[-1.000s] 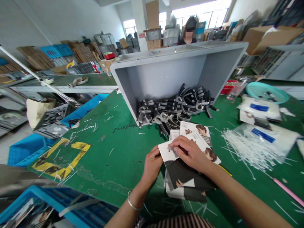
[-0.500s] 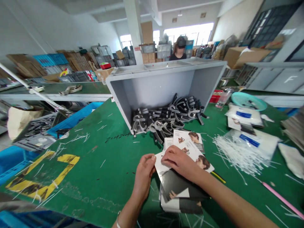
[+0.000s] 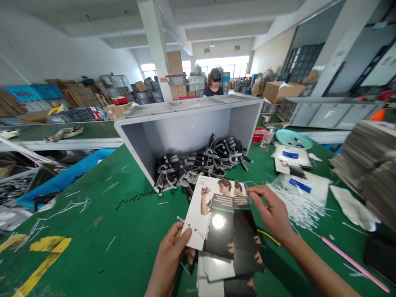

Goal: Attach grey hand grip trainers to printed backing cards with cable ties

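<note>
My left hand [image 3: 173, 251] pinches the lower left corner of a printed card [image 3: 221, 222], thumb on top beside two punched holes. A thin white tie [image 3: 181, 219] sticks out by that corner. The card shows a person and an arm beside a dark panel. Beneath it lies a loose stack of similar cards [image 3: 247, 235]. My right hand [image 3: 272, 208] is at the stack's upper right edge, fingertips drawn together; whatever they may hold is too small to make out. Black and grey hand grip exercisers [image 3: 198, 163] lie heaped just beyond the cards.
A grey crate [image 3: 185, 128] on its side surrounds the heap. White cable ties [image 3: 291, 206] spread at right, beside plastic packets [image 3: 291, 154], a white cloth [image 3: 352, 206] and a pink stick [image 3: 352, 262]. Stacked grey sheets [image 3: 368, 156] stand far right. A person [image 3: 213, 86] is behind the crate.
My view has shifted right. The left hand has raised and turned the card, now with its printed picture facing me. My right hand has moved off the card to the right.
</note>
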Demonstrator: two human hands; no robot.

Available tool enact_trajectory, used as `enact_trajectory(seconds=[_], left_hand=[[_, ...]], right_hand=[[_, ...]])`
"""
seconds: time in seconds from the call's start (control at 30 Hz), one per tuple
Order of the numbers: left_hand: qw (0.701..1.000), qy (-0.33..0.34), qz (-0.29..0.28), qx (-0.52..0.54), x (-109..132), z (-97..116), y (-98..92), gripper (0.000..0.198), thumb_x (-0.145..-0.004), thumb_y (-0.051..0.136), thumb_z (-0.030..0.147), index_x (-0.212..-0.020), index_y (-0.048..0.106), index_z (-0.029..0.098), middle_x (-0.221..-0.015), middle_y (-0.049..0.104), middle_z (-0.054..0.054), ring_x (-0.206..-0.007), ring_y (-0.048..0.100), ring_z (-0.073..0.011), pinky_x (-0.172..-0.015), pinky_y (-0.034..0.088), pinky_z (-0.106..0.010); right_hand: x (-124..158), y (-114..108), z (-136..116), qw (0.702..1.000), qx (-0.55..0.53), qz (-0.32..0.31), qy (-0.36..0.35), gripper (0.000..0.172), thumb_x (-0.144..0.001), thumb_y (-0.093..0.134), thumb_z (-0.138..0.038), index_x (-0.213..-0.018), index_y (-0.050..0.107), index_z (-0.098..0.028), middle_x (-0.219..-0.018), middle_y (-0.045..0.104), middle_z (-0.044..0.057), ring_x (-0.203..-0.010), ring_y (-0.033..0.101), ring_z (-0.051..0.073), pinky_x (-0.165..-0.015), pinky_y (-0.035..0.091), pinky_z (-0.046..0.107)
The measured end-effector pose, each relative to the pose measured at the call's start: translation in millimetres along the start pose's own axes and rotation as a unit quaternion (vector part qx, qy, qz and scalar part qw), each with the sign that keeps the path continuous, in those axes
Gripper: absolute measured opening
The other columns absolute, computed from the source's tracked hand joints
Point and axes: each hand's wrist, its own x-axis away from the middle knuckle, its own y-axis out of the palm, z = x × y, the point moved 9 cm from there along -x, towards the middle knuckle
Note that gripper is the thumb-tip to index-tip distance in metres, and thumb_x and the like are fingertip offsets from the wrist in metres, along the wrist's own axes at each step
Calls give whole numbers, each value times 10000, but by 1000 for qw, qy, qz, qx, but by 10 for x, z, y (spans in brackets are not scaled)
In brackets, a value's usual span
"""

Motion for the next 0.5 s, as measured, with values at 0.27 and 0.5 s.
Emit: enact_trajectory(seconds=[0.27, 0.5], left_hand=[[934, 60, -23, -352, 52, -228, 170, 649, -890, 518, 533, -1371, 529, 98, -489, 545, 35, -465, 528, -175, -504, 356, -246], [930, 37, 7, -366, 92, -356, 88, 706, -866, 483, 604, -1408, 531, 155, -525, 584, 1, -502, 565, -194, -538, 402, -253]], right_hand=[[-535, -35, 1853, 966, -18, -27, 256, 227, -968, 568, -337, -1099, 638, -166, -976, 687, 52, -751, 641, 166, -725, 553, 350], [-1289, 231, 2670, 906, -99, -3, 411, 352, -955, 609, -340, -1258, 576, -164, -1251, 605, 101, -1044, 635, 233, -870, 554, 441]])
